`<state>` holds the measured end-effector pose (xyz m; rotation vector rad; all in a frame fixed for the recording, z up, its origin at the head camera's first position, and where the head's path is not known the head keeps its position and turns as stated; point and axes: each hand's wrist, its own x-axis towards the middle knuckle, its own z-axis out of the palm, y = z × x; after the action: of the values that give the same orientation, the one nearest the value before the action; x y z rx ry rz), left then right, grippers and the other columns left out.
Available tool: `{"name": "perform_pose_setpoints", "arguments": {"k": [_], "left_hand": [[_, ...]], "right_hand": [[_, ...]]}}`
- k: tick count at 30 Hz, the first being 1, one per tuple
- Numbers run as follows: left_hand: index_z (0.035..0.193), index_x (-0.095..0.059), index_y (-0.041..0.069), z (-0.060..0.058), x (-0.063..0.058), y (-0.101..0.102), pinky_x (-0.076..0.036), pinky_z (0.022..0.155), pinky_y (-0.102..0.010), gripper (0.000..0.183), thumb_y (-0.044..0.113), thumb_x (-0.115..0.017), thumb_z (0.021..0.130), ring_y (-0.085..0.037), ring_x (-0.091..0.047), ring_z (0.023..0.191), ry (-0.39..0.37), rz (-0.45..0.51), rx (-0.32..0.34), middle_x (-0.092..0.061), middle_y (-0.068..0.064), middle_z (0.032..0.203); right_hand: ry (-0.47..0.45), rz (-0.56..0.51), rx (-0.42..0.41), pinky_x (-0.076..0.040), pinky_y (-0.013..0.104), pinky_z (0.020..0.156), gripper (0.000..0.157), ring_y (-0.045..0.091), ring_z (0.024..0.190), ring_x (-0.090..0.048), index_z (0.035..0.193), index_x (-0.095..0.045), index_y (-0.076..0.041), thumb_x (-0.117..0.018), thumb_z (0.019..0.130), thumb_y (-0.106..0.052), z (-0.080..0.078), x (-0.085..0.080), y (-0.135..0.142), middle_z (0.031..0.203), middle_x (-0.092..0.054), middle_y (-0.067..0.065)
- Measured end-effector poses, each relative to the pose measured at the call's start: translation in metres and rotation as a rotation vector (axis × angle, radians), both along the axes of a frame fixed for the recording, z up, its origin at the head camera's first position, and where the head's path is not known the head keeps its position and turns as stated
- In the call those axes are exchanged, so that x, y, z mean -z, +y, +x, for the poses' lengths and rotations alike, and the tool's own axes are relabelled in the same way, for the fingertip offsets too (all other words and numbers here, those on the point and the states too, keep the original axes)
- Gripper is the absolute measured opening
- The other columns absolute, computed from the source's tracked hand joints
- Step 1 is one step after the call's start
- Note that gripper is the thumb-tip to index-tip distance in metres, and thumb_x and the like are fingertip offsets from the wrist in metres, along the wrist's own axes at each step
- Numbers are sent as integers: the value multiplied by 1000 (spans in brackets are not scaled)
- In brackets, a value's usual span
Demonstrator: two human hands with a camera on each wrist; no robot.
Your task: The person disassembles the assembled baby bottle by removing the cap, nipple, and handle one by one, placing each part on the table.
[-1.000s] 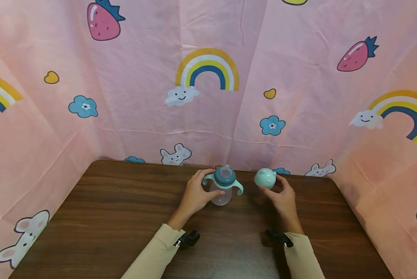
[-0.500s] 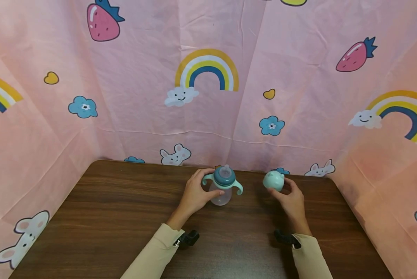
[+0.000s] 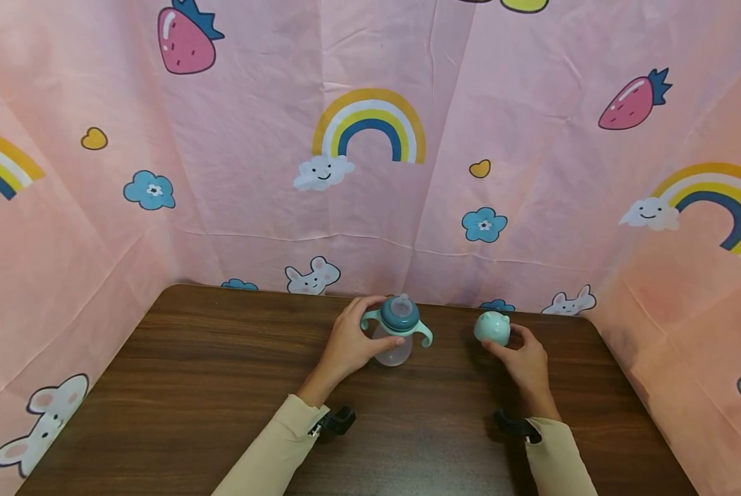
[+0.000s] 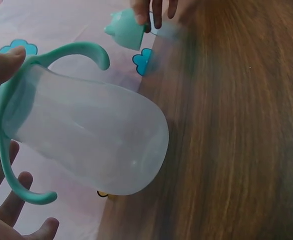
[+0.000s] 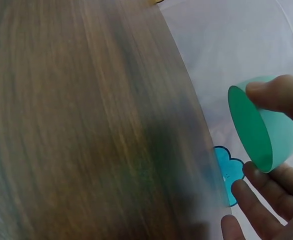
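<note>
A clear baby bottle [image 3: 393, 353] with a teal collar, a nipple on top and two mint side handles stands upright on the table. My left hand [image 3: 353, 337] grips it near the collar, thumb in front; the left wrist view shows the bottle's [image 4: 96, 130] cloudy, see-through body. To its right, my right hand [image 3: 525, 358] pinches a mint dome-shaped cap [image 3: 491, 328] with small ear-like bumps. In the right wrist view the cap's [image 5: 251, 130] hollow underside shows, thumb on one side and fingers on the other. The cap is held above the table, apart from the bottle.
The dark wooden table [image 3: 221, 386] has its back edge just behind the bottle and cap. A pink printed cloth [image 3: 252, 193] hangs behind it and along both sides. Black straps with small devices [image 3: 339, 421] sit on both wrists.
My right hand has carried the cap to the right and slightly nearer, away from the bottle and lower in the head view. The left hand and bottle have stayed in place.
</note>
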<state>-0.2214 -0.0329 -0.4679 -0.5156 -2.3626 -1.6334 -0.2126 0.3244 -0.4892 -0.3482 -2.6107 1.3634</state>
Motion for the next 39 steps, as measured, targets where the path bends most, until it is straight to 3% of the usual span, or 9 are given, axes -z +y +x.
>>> {"name": "perform_pose_setpoints", "arguments": {"k": [12, 28, 39], "left_hand": [[149, -64, 7, -2, -3, 4, -49, 111, -61, 82, 31, -102, 81, -43, -56, 139, -31, -16, 3, -65, -10, 144], [149, -65, 11, -4, -4, 7, -46, 111, -58, 80, 34, -101, 81, -37, -56, 138, -40, -56, -10, -66, -8, 143], [148, -65, 10, -3, -5, 8, -47, 110, -57, 79, 33, -101, 81, -35, -57, 137, -32, -49, -6, -67, -7, 141]], "right_hand": [[-41, 44, 1, -42, 67, 111, 80, 50, 134, -53, 150, -53, 10, -91, 92, -31, -1, 3, 1, 146, -58, 36], [-82, 94, -11, -37, 71, 117, 81, 55, 140, -48, 151, -51, 13, -89, 92, -29, -4, 6, 2, 154, -52, 38], [-85, 127, -13, -41, 70, 114, 81, 55, 135, -53, 149, -52, 14, -89, 91, -30, -4, 7, 2, 147, -57, 38]]}}
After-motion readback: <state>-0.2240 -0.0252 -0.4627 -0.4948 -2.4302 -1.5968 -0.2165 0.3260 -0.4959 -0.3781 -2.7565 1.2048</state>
